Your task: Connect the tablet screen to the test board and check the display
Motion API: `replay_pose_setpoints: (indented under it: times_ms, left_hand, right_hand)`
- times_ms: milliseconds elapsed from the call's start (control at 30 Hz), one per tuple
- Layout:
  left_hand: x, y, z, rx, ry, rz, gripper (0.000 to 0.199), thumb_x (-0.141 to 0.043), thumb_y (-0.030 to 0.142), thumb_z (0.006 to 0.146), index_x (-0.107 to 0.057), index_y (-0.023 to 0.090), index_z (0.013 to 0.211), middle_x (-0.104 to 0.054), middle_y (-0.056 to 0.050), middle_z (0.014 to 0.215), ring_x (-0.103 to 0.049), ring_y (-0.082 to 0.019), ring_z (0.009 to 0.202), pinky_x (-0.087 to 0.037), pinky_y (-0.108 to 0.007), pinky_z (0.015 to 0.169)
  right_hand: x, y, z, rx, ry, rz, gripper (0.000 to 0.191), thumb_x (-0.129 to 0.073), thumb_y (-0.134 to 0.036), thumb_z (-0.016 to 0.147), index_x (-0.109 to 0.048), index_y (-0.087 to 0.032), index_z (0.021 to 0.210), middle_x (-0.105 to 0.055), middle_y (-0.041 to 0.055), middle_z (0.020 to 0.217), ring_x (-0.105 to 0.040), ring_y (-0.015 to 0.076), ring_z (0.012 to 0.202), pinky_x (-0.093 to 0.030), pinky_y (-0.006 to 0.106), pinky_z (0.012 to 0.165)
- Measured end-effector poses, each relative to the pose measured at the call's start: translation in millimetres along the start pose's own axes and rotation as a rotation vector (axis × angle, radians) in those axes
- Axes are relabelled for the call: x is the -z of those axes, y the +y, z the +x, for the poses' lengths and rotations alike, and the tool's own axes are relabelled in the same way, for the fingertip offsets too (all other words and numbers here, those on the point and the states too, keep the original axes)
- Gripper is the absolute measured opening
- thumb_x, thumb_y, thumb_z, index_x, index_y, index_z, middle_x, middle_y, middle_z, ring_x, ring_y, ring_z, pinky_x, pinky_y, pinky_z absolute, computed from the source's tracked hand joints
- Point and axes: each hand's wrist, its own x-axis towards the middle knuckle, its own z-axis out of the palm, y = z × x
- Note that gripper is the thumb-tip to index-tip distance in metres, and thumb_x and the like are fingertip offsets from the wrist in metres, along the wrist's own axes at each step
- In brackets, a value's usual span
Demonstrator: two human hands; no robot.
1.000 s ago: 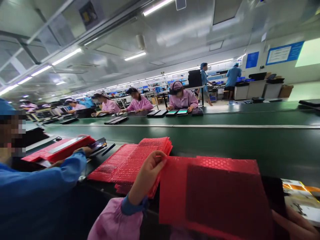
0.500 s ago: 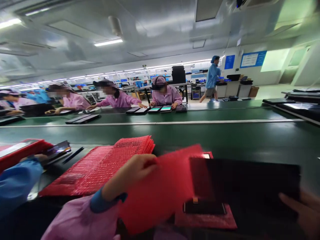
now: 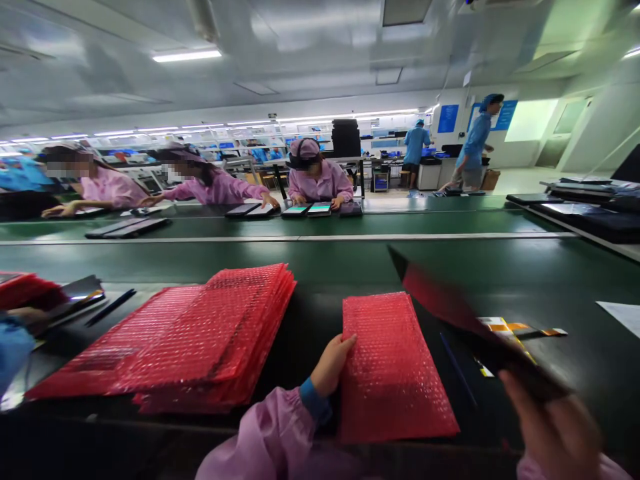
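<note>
A red bubble-wrap bag lies flat on the dark bench in front of me. My left hand pinches its left edge between thumb and fingers. In my right hand is a thin dark flat panel, tilted steeply above the bench to the right of the bag and smeared by motion. Beneath the panel, partly covered, are an orange-and-white flex cable and a dark blue pen-like stick. A thick stack of red bubble-wrap bags rests left of my left hand.
A co-worker's blue sleeve and hand are at the left edge, beside a flat device and a dark pen-like stick. A white sheet lies at right. Beyond the green belt, several people in pink sit with tablets.
The red bag has come down flat onto the bench from a lifted, blurred position. The dark panel has swung from broad-side to steeply tilted. The view has shifted right.
</note>
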Motion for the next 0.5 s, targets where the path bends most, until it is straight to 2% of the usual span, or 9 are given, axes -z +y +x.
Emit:
replay_pose_setpoints:
  times_ms: [67, 100, 133, 167, 200, 233, 300, 367, 500]
  left_hand:
    - [-4.1, -5, 0, -0.039, -0.020, -0.033, 0.030, -0.069, 0.032, 0.070, -0.060, 0.010, 0.088, -0.068, -0.007, 0.078, -0.062, -0.017, 0.064, -0.048, -0.027, 0.065]
    - [-4.8, -6, 0, -0.057, -0.033, -0.048, 0.034, -0.070, 0.035, 0.070, -0.060, 0.010, 0.091, -0.069, -0.007, 0.080, -0.063, -0.019, 0.067, -0.049, -0.028, 0.067]
    - [-4.8, -6, -1, -0.074, -0.046, -0.061, 0.038, -0.071, 0.039, 0.069, -0.060, 0.010, 0.092, -0.069, -0.008, 0.083, -0.064, -0.020, 0.072, -0.049, -0.029, 0.069]
    - [-4.6, -6, -2, -0.088, -0.055, -0.071, 0.042, -0.071, 0.042, 0.069, -0.061, 0.010, 0.093, -0.069, -0.008, 0.085, -0.065, -0.021, 0.076, -0.049, -0.029, 0.072]
    - [-4.4, -7, -2, -0.097, -0.058, -0.080, 0.044, -0.071, 0.045, 0.069, -0.061, 0.010, 0.094, -0.069, -0.009, 0.088, -0.065, -0.022, 0.081, -0.049, -0.030, 0.074]
    - [-4.4, -7, -2, -0.104, -0.060, -0.085, 0.046, -0.071, 0.047, 0.069, -0.061, 0.010, 0.095, -0.069, -0.009, 0.090, -0.065, -0.023, 0.084, -0.049, -0.030, 0.076]
    - [-5.0, -9, -1, -0.108, -0.068, -0.084, 0.049, -0.068, 0.051, 0.071, -0.061, 0.010, 0.097, -0.069, -0.010, 0.092, -0.065, -0.024, 0.086, -0.050, -0.032, 0.078]
    - [-6.1, -11, 1, -0.109, -0.082, -0.069, 0.049, -0.067, 0.050, 0.071, -0.060, 0.010, 0.098, -0.069, -0.011, 0.091, -0.066, -0.024, 0.083, -0.051, -0.033, 0.075]
    - [-7.3, -13, 11, -0.131, -0.074, -0.003, 0.040, -0.070, 0.031, 0.064, -0.057, 0.011, 0.096, -0.069, -0.010, 0.089, -0.066, -0.024, 0.081, -0.051, -0.033, 0.074]
  right_hand:
    - [-23, -11, -3, 0.378, -0.223, -0.024, 0.031, -0.060, -0.049, 0.082, -0.071, -0.031, 0.105, -0.063, 0.0062, 0.114, -0.056, 0.0290, 0.112, -0.052, 0.038, 0.094]
    - [-34, -16, -3, 0.606, -0.340, -0.079, 0.030, -0.055, -0.042, 0.088, -0.069, -0.031, 0.111, -0.061, 0.0037, 0.119, -0.056, 0.0266, 0.113, -0.050, 0.036, 0.097]
    - [-45, -21, -2, 0.893, -0.449, -0.224, 0.033, -0.046, -0.031, 0.095, -0.063, -0.028, 0.123, -0.056, 0.0034, 0.127, -0.051, 0.0248, 0.119, -0.047, 0.037, 0.101]
    - [-56, -24, -1, 1.137, -0.500, -0.386, 0.039, -0.038, -0.020, 0.098, -0.055, -0.023, 0.133, -0.049, 0.0047, 0.135, -0.046, 0.0242, 0.124, -0.045, 0.038, 0.103]
    - [-66, -25, 0, 1.322, -0.512, -0.529, 0.044, -0.031, -0.012, 0.098, -0.048, -0.018, 0.139, -0.043, 0.0067, 0.140, -0.040, 0.0241, 0.129, -0.045, 0.039, 0.103]
    - [-74, -24, 0, 1.445, -0.505, -0.657, 0.047, -0.025, -0.007, 0.098, -0.042, -0.014, 0.142, -0.038, 0.0090, 0.143, -0.035, 0.0246, 0.132, -0.045, 0.040, 0.103]
    - [-89, -17, -1, 1.501, -0.485, -0.777, 0.048, -0.022, -0.005, 0.098, -0.043, -0.011, 0.140, -0.038, 0.0112, 0.143, -0.034, 0.0250, 0.132, -0.047, 0.039, 0.101]
    - [-100, -5, -4, 1.507, -0.488, -0.809, 0.048, -0.020, -0.003, 0.097, -0.048, -0.010, 0.136, -0.044, 0.0121, 0.139, -0.040, 0.0247, 0.129, -0.050, 0.039, 0.098]
    - [-111, 8, -10, 1.479, -0.442, -0.753, 0.049, -0.019, -0.004, 0.098, -0.054, -0.013, 0.131, -0.051, 0.0107, 0.132, -0.047, 0.0224, 0.123, -0.053, 0.035, 0.094]
